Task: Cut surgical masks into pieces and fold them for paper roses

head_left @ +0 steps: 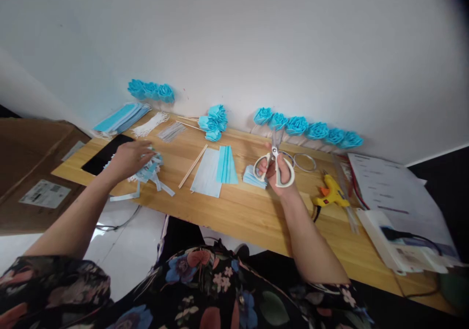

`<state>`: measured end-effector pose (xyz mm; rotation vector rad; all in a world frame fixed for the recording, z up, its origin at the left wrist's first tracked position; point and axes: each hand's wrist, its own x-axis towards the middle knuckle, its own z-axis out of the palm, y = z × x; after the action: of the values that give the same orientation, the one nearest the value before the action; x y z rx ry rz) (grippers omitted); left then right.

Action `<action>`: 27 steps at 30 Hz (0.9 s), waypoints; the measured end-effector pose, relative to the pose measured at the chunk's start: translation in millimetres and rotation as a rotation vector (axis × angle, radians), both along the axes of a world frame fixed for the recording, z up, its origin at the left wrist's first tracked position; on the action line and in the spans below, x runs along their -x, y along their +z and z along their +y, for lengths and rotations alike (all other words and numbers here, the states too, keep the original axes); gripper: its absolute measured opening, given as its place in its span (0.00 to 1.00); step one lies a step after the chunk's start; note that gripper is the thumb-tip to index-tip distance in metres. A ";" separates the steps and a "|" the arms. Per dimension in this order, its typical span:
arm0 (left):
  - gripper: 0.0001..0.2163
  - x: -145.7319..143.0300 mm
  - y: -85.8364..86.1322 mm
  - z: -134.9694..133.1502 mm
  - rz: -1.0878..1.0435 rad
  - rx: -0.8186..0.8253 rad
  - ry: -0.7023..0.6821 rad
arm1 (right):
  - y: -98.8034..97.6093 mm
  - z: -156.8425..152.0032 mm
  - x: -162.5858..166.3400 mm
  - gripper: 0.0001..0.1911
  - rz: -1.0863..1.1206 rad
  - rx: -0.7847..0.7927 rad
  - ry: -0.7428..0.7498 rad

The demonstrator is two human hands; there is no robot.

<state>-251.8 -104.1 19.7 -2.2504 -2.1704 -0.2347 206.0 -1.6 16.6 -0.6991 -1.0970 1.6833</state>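
Observation:
My right hand (277,172) is closed round the white handles of a pair of scissors (274,162), blades pointing away toward the wall. Just left of it lies a small stack of cut blue mask pieces (253,177). My left hand (129,157) rests palm down with fingers spread on a heap of blue and white mask scraps and strips (151,172) at the left of the wooden table (242,207). Between the hands lie a flattened mask (207,173), a folded blue piece (226,165) and a thin wooden stick (193,166).
Blue mask roses (308,128) line the wall, with more (151,90) at the left and a cluster (214,120) in the middle. A yellow glue gun (331,193), wire rings (305,162), papers (395,192), a mask stack (120,118), ear loops (149,124) and a dark tablet (106,154) surround the work area. A cardboard box (32,173) stands left.

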 end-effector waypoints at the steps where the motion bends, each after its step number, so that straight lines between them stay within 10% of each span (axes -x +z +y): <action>1: 0.24 6.7 -0.7 4.5 -0.029 -0.067 0.012 | 0.1 0.0 0.0 0.26 -0.002 0.005 -0.001; 7: 0.19 -0.7 1.3 25.8 -0.007 -0.044 0.068 | 3.3 -0.7 0.6 0.26 -0.062 -0.011 -0.034; 16: 0.09 -142.6 16.5 -19.3 0.102 0.222 -0.407 | -0.5 0.4 -1.0 0.24 -0.137 -0.070 -0.055; 27: 0.08 -145.7 4.9 -29.6 -0.019 0.233 -0.371 | 3.0 -1.0 -0.9 0.23 -0.154 -0.092 -0.048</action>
<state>-106.1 -133.7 24.6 -2.7801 -1.8550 -0.0014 206.8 -2.6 19.6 -0.8004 -1.2472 1.5482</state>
